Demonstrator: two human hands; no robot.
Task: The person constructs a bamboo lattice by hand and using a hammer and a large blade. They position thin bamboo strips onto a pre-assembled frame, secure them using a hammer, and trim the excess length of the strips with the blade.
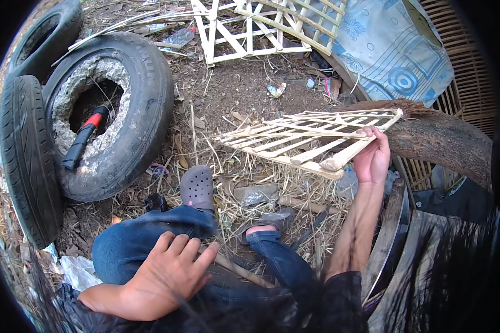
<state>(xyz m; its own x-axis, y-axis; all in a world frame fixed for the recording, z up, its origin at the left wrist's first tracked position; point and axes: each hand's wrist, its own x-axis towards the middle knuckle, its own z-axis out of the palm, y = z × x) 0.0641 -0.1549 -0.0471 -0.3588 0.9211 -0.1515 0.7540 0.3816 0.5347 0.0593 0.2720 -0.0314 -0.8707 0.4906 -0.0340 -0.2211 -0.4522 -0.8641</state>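
My right hand [371,158] is raised at the right, its fingers closed around the near corner of a lattice panel [319,133] made of pale split-bamboo strips. The panel is tilted and seen at a slant, its far end reaching left over the straw-strewn ground. Part of the grip is hidden behind the strips. My left hand [169,272] hovers or rests by my bent knee, back upward, with fingers loosely apart and nothing visible in it. Whether it touches the jeans [128,238] I cannot tell.
Left stands a tyre [153,105] filled with rough concrete, a black tool with a red band [86,136] lying in it; more tyres [25,161] lean beside it. Another bamboo lattice [261,54] lies ahead. At right are a curved log [439,139] and a blue patterned sheet [394,50].
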